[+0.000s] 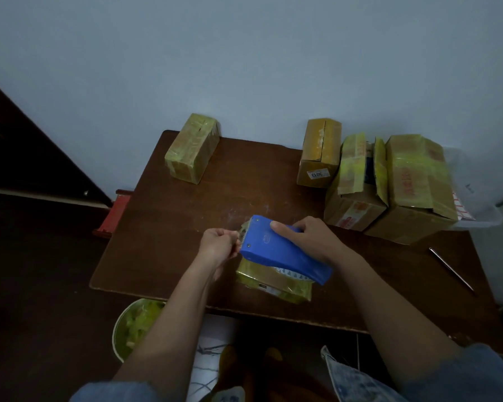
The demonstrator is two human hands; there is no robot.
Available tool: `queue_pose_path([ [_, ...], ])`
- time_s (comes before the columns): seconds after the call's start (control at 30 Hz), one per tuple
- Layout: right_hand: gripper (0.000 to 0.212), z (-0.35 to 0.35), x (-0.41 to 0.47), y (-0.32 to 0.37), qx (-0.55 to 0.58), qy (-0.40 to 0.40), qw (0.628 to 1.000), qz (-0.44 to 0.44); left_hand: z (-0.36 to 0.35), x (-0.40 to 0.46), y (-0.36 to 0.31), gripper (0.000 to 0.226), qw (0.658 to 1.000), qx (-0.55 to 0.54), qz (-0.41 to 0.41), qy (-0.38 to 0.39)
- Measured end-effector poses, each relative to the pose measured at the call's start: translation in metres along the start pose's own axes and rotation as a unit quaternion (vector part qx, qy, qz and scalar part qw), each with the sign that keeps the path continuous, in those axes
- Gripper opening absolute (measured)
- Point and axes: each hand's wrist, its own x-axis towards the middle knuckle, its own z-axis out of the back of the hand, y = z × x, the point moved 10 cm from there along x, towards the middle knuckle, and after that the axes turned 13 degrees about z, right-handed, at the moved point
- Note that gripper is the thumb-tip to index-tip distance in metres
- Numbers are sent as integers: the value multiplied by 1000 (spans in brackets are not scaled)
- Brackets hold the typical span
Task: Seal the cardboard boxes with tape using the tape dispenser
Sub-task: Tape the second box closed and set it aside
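My right hand (308,239) grips the blue tape dispenser (282,252) from above, holding it over a small cardboard box (273,282) wrapped in yellowish tape near the table's front edge. My left hand (219,246) pinches the tape end (243,229) at the dispenser's toothed front. The box is mostly hidden under the dispenser.
On the brown table (169,227), a taped box (192,147) stands at the back left. Several cardboard boxes (389,184) crowd the back right, one with open flaps. A thin metal rod (450,268) lies at the right. A round bin (137,326) with tape scraps sits below the front edge.
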Motion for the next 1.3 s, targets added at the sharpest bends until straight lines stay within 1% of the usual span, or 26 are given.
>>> queue_pose_path([
  [0.13,67,6,-1,6,-1,11,1000,-4,3,-3,-7,25,999,8,-30,-22],
  [0.2,63,9,-1,7,7,5,1000,-6,3,-3,-13,25,998,19,-45,-28],
  [0.27,64,9,-3,3,29,0,999,-13,2,-2,-15,20,998,14,-49,-22],
  [0.33,72,7,-7,-4,72,-2,997,-23,-2,-1,-13,16,999,-8,-42,4],
  [0.4,76,6,-11,-7,100,5,995,-25,-9,-3,-12,14,998,-30,-36,47],
  [0.5,70,9,-13,-3,101,14,995,-12,-14,-7,-15,16,995,-32,-34,88],
  [0.6,57,16,-13,2,105,12,994,-17,-21,-8,-16,16,992,-40,-24,117],
  [0.7,53,20,-15,2,98,15,995,-24,-28,-10,-10,15,989,-50,-9,135],
  [0.8,57,25,-17,5,62,18,998,-17,-31,-9,-6,14,991,-38,-14,124],
  [0.97,85,34,-23,11,14,63,998,-19,-27,-14,-18,17,994,-10,-53,90],
  [1.0,88,36,-24,11,5,71,997,-22,-26,-15,-22,18,995,9,-66,79],
  [1.07,83,36,-27,11,-12,84,996,-31,-25,-14,-25,18,993,56,-85,56],
  [1.1,84,34,-30,10,-17,90,995,-36,-26,-13,-24,19,992,81,-89,45],
  [1.17,102,28,-33,8,-24,92,995,-43,-28,-11,-21,20,987,124,-95,22],
  [1.2,105,26,-34,6,-28,85,995,-48,-29,-8,-20,21,986,137,-98,11],
  [1.23,100,24,-35,5,-33,75,995,-53,-30,-6,-19,22,985,145,-99,5],
  [1.3,80,23,-36,3,-52,46,996,-58,-30,-2,-19,22,984,148,-97,3],
])
